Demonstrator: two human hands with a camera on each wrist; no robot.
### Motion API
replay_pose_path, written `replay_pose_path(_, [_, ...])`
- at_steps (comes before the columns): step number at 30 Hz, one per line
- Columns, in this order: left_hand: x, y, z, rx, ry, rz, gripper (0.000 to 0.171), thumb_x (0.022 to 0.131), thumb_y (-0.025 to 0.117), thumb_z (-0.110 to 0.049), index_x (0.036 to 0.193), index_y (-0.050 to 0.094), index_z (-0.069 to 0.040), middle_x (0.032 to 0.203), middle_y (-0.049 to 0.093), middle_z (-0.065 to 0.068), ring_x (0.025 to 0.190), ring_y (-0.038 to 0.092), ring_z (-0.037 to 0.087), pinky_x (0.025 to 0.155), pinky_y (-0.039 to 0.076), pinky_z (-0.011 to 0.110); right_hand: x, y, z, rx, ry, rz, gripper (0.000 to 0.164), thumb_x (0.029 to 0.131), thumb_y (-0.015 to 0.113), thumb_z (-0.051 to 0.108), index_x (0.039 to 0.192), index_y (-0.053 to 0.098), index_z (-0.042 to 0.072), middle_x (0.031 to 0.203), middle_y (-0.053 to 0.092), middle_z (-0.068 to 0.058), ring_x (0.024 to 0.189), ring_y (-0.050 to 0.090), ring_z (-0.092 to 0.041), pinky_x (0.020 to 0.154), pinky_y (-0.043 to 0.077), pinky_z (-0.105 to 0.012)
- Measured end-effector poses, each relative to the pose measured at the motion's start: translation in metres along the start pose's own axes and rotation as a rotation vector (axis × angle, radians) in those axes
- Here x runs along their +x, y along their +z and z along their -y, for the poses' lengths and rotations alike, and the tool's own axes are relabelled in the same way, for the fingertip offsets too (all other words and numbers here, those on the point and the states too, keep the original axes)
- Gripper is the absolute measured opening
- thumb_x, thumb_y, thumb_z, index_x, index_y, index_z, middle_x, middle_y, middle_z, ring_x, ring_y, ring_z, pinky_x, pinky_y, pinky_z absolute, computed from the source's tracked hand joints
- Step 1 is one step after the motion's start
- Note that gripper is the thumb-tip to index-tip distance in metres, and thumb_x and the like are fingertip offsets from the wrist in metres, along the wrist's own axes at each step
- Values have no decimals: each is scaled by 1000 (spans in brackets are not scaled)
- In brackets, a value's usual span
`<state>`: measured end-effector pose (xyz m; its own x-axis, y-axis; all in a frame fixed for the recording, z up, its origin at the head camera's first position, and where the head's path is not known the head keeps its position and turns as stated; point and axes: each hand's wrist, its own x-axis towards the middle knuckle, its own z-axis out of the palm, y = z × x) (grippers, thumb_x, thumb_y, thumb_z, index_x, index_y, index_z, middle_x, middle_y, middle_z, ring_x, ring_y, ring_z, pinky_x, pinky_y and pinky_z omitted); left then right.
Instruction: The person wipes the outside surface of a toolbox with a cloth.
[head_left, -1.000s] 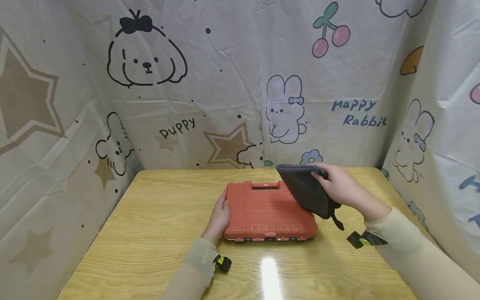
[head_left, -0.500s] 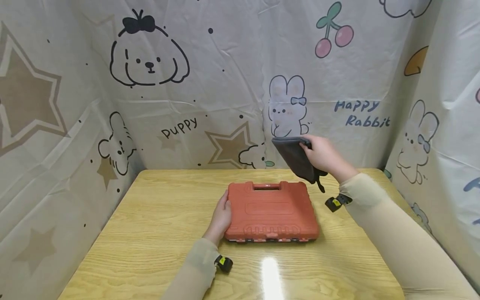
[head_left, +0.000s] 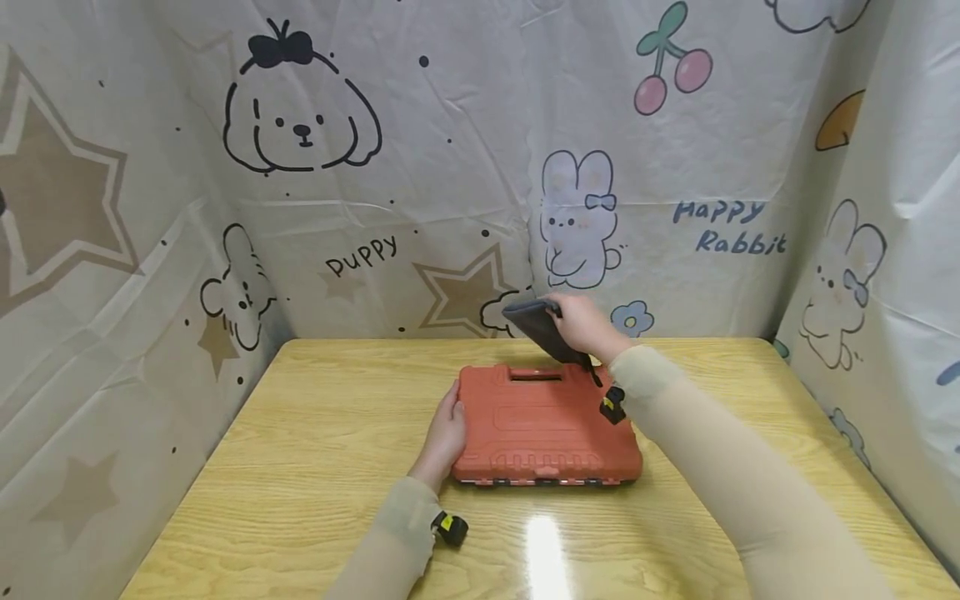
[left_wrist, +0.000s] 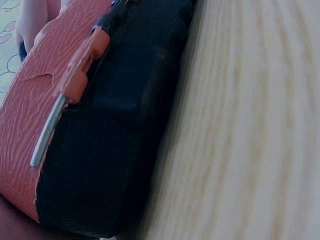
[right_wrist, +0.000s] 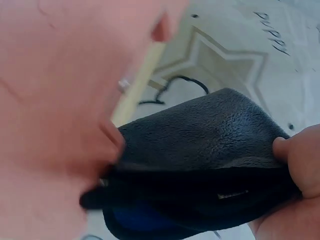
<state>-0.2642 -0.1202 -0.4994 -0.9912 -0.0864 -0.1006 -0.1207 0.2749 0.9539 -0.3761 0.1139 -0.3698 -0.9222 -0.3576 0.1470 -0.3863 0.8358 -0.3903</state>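
Observation:
A red plastic case (head_left: 525, 429) lies flat on the table, its handle toward the back and its latched edge toward me. My left hand (head_left: 444, 433) rests against the case's left side, fingers extended along it and thumb near the top edge. In the left wrist view, the black lower half (left_wrist: 105, 145) and a metal hinge pin show. Above the case's back edge, my right hand (head_left: 581, 323) grips a dark grey pouch (head_left: 542, 327) by its edge. The right wrist view shows its fuzzy grey fabric (right_wrist: 205, 132) and black border; the palm covers part of it.
The wood-grain table (head_left: 337, 417) extends on both sides of the case. A printed cloth (head_left: 450, 183) hangs behind the table and along its left and right sides. A small camera (head_left: 452, 529) is strapped to the left wrist, another (head_left: 612, 406) to the right.
The right hand lifted the pouch off the case's right side, then carried it left and slightly down toward the handle. The left hand and the case stayed in place.

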Motion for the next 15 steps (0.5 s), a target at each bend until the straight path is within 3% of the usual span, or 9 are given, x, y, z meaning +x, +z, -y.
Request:
replay_pose_path(8, [0, -2, 0, 6, 3, 0, 53, 113, 28, -16, 165, 21, -9, 170, 23, 19, 158, 17, 39, 128, 16, 58, 7, 38, 15, -15, -65, 64, 31, 108, 53, 14, 136, 65, 6, 133, 69, -16, 125, 65, -33, 107, 52, -45])
replay_pose_path(15, [-1, 1, -3, 4, 22, 13, 53, 113, 27, -15, 165, 21, -7, 170, 22, 19, 158, 16, 39, 129, 15, 57, 10, 60, 30, -73, -103, 198, 33, 110, 50, 17, 138, 64, 6, 130, 70, -16, 124, 65, -32, 108, 52, -45])
